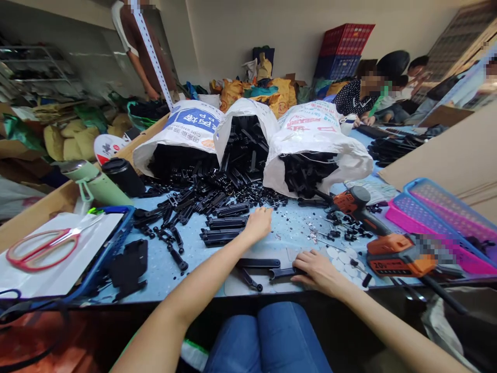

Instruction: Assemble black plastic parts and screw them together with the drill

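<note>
Early days, I'd say: three sacks (248, 111) at the counter's (163, 280) far edge still brim-full, black bars (225, 230) heaped mid-counter, left hand (258, 224) curled at their end (grip unclear), right hand (316, 269) spread flat on a bracket (281, 272) at the near edge.

Ahead of you: plain cream wall (240, 31), red and blue crates (344, 49) against it, metal shelving (34, 62) on your left.

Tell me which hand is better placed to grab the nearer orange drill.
Right. The right hand rests on a black part beside that drill. The left hand is farther off, at the stacked black parts.
</note>
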{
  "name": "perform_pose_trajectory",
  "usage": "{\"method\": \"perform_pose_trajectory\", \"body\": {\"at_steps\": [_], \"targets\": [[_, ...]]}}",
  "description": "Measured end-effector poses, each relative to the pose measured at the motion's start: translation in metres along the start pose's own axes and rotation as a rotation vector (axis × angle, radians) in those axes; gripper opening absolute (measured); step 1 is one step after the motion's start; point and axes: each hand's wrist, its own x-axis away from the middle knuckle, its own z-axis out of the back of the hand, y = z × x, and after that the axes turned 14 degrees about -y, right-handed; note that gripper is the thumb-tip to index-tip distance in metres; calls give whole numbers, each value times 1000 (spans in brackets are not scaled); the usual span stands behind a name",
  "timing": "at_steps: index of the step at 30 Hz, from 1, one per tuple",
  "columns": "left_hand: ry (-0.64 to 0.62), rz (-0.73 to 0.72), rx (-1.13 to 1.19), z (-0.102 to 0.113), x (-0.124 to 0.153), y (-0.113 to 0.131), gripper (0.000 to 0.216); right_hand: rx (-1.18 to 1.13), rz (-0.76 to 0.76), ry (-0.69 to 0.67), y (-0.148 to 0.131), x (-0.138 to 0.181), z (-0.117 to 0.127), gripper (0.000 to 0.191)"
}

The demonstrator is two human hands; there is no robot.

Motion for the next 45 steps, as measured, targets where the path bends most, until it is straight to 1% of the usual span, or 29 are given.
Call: {"method": "perform_pose_trajectory", "body": {"at_steps": [2,3,5,6,7,8,10,11,12,13,16,18,19,21,23,25,26,27,29,30,31,33,34,36,38,40,42,43,45], "targets": [[-4,14,7,2,-47,-1,35,-35,-10,-13,0,8,-2,36],[-10,13,10,1,-66,0,34,-48,-14,-19,2,10,-3,34],[-18,14,14,-5,-91,3,32,-52,-83,7,13,12,-3,30],[-17,17,16,-9,-98,5,31,-40,-173,38,23,11,-4,28],[-11,21,19,-12,-101,6,30,-17,-310,74,36,10,-4,27],[1,23,22,-15,-99,7,30,9,-481,97,51,9,-5,27],[39,20,29,-18,-86,6,28,39,-795,80,82,6,-9,27],[63,16,33,-17,-75,3,27,35,-890,48,96,4,-11,27],[90,13,39,-17,-62,-1,26,21,-937,16,108,4,-14,26],[118,15,46,-15,-47,-6,25,2,-942,-8,117,3,-17,26],[198,59,71,-8,-5,-23,29,-40,-890,-15,133,4,-21,26],[225,97,82,-5,10,-32,31,-56,-863,0,136,5,-20,25],[224,105,86,-4,10,-34,31,-56,-856,7,135,6,-18,25],[197,96,93,-4,0,-33,30,-59,-834,56,130,6,-12,26],[149,69,108,-6,-23,-26,30,-100,-746,186,117,6,-2,26],[99,46,135,-7,-49,-16,29,-194,-576,363,94,5,10,22],[79,39,153,-8,-59,-11,26,-255,-481,435,80,5,16,21],[66,35,175,-8,-66,-7,24,-318,-395,480,64,4,21,20],[64,28,222,-6,-69,-1,18,-460,-269,497,32,1,29,20],[77,23,247,-5,-64,1,16,-535,-228,476,17,-2,31,19],[98,15,272,-3,-53,1,15,-603,-198,446,4,-5,31,18],[149,4,306,1,-21,-2,15,-689,-164,399,-15,-12,25,16],[181,3,338,2,0,-5,16,-692,-155,394,-20,-15,21,15],[250,31,454,3,45,-12,21,-616,-146,425,-26,-21,11,15],[340,106,848,0,88,-20,21,-468,-124,464,-28,-23,4,15],[348,233,1216,-7,120,-26,24,-311,-76,499,-29,-23,0,17],[309,342,1455,-16,140,-28,30,-194,-26,549,-31,-21,0,18],[298,372,1526,-19,145,-27,32,-158,-5,569,-32,-20,0,18],[307,391,1586,-23,148,-26,34,-125,38,569,-35,-18,1,20]]}}
